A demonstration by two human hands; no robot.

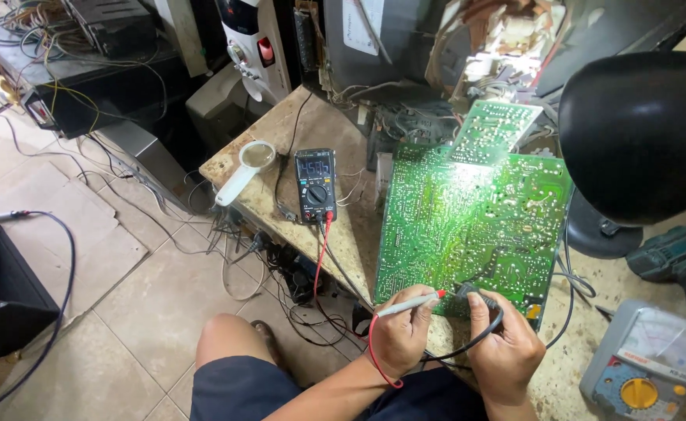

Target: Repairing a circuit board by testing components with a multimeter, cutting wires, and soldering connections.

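I take the green circuit board (467, 222) as my landmark. It lies flat on the tabletop (280, 136), lamp-lit, its near edge just ahead of both hands. My left hand (400, 331) has its fingers clamped on the red-tipped probe (411, 302), whose long axis runs left to right, tip pointing right at the board's near edge. My right hand (505, 347) pinches the black probe (475, 295), tip touching the same edge just right of the red one; both hands are equally near. Left of the board stands a black digital multimeter (315, 185), display lit, and beyond it a white magnifier (246, 169). Right of the board sits a grey analogue meter (654, 362) with a yellow dial.
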